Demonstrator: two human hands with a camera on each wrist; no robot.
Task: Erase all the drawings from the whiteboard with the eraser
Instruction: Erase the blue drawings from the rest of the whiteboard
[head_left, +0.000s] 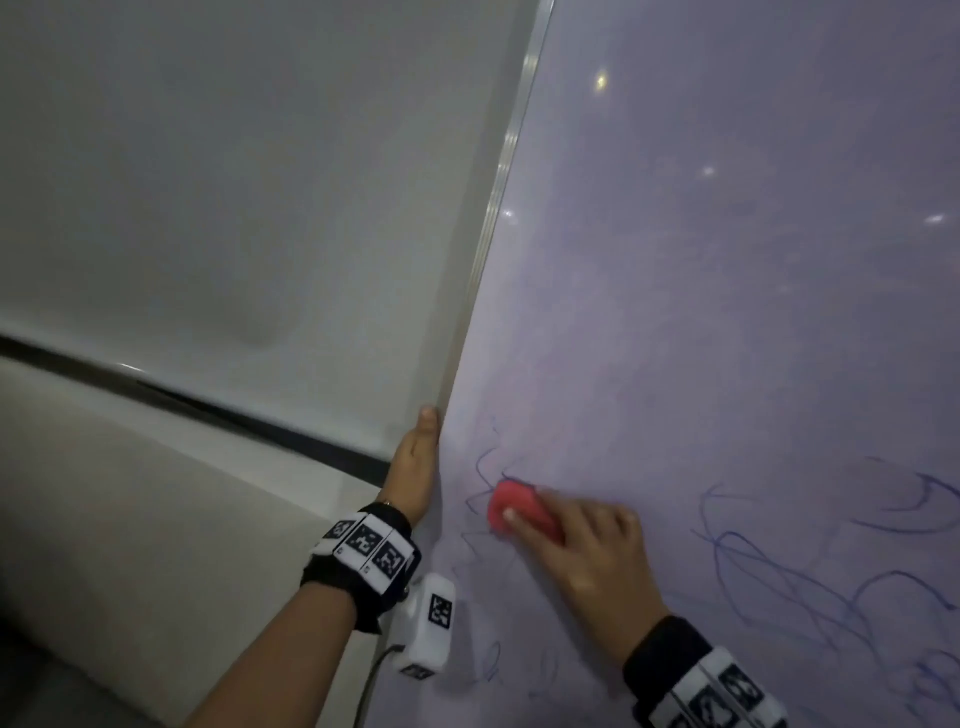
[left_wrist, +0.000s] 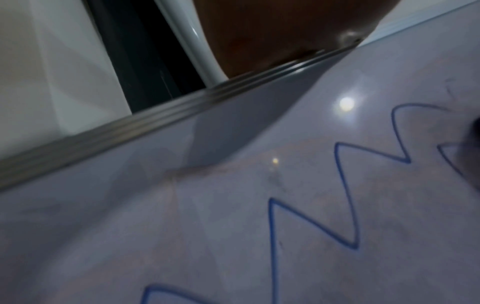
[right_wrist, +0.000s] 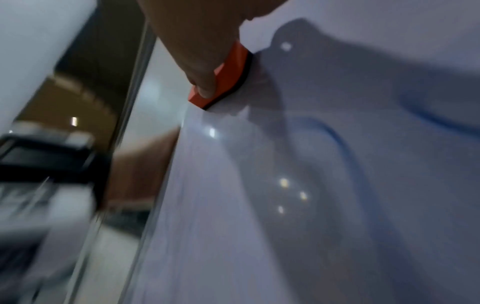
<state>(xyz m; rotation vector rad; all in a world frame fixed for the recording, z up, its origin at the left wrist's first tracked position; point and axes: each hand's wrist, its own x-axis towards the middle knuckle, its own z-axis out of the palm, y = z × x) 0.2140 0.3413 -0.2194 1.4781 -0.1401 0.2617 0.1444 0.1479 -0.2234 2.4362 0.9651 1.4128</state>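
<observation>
The person's right hand (head_left: 587, 551) grips a red eraser (head_left: 519, 510), fingers curled over its back, and presses its dark pad against the whiteboard (head_left: 727, 312) near the board's left edge. The left hand (head_left: 415, 467) lies along the board's metal frame (head_left: 498, 208), thumb on the front edge; its fingers are hidden behind the board, so whether they curl round the edge or lie straight cannot be told. The eraser sits on a blue zigzag line (left_wrist: 345, 195), which the left wrist view shows running down the board just inside the frame. More blue scribbles (head_left: 810, 571) spread to the right of the right hand and below it. None of the marks reads as letters or words. Both wrists wear black bands (head_left: 358, 566) carrying square black-and-white coded tags, which bear patterns but no legible text. Small ceiling lights reflect on the glossy surface.
</observation>
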